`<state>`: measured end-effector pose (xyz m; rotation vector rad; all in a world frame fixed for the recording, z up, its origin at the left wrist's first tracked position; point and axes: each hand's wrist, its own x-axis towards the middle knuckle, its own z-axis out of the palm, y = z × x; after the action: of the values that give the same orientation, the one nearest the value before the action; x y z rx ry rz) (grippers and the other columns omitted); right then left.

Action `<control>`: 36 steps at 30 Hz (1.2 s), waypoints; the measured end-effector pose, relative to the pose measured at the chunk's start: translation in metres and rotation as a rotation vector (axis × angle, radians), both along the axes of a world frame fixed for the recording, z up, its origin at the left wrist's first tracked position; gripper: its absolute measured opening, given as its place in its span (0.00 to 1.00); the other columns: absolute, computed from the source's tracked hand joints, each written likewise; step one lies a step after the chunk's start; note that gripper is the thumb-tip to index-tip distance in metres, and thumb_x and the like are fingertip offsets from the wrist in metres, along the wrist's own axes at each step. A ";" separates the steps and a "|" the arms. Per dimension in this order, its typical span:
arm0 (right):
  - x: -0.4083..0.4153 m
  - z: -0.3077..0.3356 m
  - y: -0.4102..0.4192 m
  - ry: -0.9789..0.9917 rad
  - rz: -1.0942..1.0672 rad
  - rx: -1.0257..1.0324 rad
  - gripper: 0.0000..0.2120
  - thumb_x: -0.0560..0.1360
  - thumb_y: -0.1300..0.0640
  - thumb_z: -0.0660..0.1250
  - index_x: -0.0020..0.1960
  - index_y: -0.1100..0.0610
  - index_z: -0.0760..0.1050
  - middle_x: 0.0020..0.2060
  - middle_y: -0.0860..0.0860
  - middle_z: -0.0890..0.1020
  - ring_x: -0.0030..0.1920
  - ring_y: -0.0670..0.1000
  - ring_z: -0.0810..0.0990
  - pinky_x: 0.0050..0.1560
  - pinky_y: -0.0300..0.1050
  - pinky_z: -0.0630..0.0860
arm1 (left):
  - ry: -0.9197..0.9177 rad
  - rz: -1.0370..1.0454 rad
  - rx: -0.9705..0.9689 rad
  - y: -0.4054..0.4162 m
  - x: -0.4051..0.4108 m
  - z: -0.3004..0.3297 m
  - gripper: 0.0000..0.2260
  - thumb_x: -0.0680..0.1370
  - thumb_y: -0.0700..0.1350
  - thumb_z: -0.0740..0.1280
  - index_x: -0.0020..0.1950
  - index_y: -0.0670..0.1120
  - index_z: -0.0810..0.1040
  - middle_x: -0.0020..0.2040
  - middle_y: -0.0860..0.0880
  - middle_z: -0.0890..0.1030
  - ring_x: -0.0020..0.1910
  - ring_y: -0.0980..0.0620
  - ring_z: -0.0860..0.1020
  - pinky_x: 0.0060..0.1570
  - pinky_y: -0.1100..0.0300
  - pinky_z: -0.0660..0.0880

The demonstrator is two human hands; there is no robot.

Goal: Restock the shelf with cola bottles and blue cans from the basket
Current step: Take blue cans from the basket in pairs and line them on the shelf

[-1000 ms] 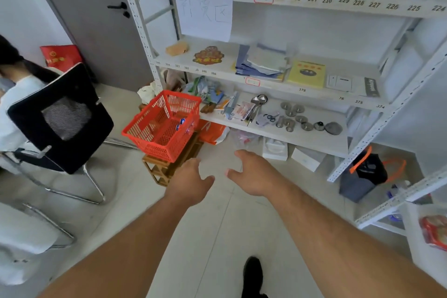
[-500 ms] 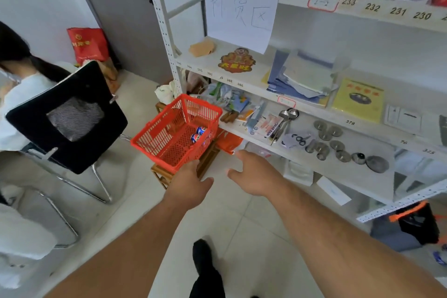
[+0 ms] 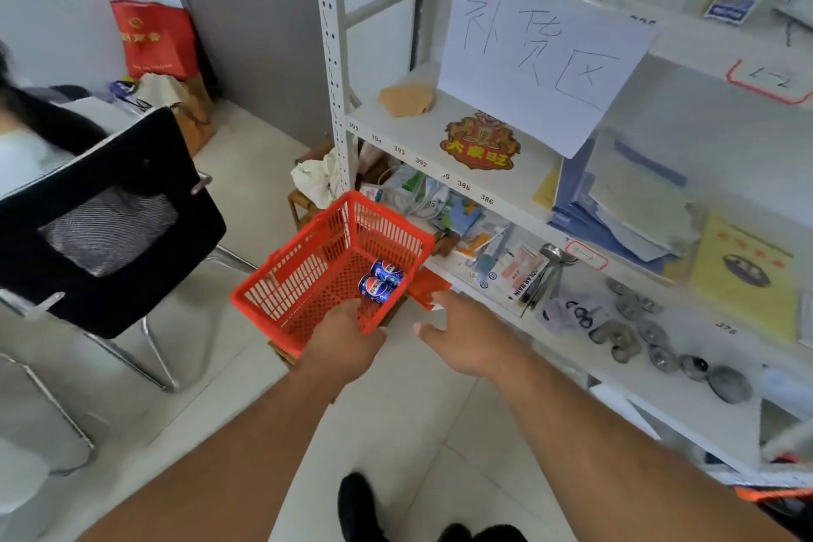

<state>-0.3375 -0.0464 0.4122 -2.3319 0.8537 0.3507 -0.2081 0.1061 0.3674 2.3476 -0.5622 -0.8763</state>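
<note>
While both bare forearms stretch forward from the bottom edge, a black shoe (image 3: 357, 506) shows on the pale tiled floor (image 3: 422, 444) between them. Ahead of it, the left hand (image 3: 344, 343) reaches over the near corner of the red basket (image 3: 281, 277), its back turned up; its fingers are hidden past the knuckles at the basket rim, so I cannot tell whether they grip anything. Just to the right, apart from the basket, the right hand (image 3: 466, 341) hovers with fingers (image 3: 444, 304) spread and relaxed, thumb out to the left, holding nothing.

Inside the basket, against its far right wall, lie two blue cans (image 3: 381, 281) side by side on the mesh bottom. No cola bottles can be made out in it. Its underside seems to rest on a low wooden stand, mostly hidden.

Left of the basket stands a black mesh-backed chair (image 3: 110, 224), with a seated person partly visible at the frame edge. To the right runs the white shelf (image 3: 686, 400), its lower board carrying spoons (image 3: 550, 264), scissors and round metal pieces (image 3: 651, 334). Higher up lie folders (image 3: 616, 211) and a yellow booklet (image 3: 748, 268), and a handwritten paper sign (image 3: 541, 53) hangs from the board above. Farther back a red bag (image 3: 154, 40) leans beside the grey door (image 3: 246, 22).
</note>
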 end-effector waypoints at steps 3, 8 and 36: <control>0.027 -0.010 -0.024 0.002 -0.001 0.019 0.32 0.82 0.43 0.67 0.80 0.57 0.65 0.78 0.53 0.71 0.77 0.54 0.70 0.73 0.47 0.68 | -0.002 0.006 0.004 -0.022 0.023 -0.006 0.12 0.78 0.51 0.72 0.59 0.48 0.78 0.49 0.51 0.82 0.46 0.47 0.83 0.50 0.50 0.82; 0.072 -0.031 -0.069 0.012 0.050 0.039 0.26 0.80 0.45 0.69 0.74 0.56 0.72 0.70 0.53 0.78 0.70 0.55 0.76 0.67 0.46 0.72 | 0.016 0.061 0.029 -0.058 0.055 -0.025 0.16 0.78 0.51 0.72 0.64 0.47 0.79 0.53 0.52 0.82 0.53 0.48 0.82 0.54 0.56 0.77; 0.304 -0.378 -0.207 0.369 0.117 0.039 0.09 0.78 0.57 0.68 0.56 0.57 0.83 0.50 0.55 0.86 0.52 0.60 0.85 0.49 0.46 0.76 | 0.614 0.696 0.154 -0.204 0.174 -0.370 0.38 0.78 0.59 0.72 0.80 0.40 0.65 0.61 0.43 0.82 0.47 0.51 0.79 0.42 0.63 0.71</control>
<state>-0.0330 -0.2532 0.0337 -2.3219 0.8703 0.8595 -0.0344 -0.0982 -0.0031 2.0016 0.5538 -1.2172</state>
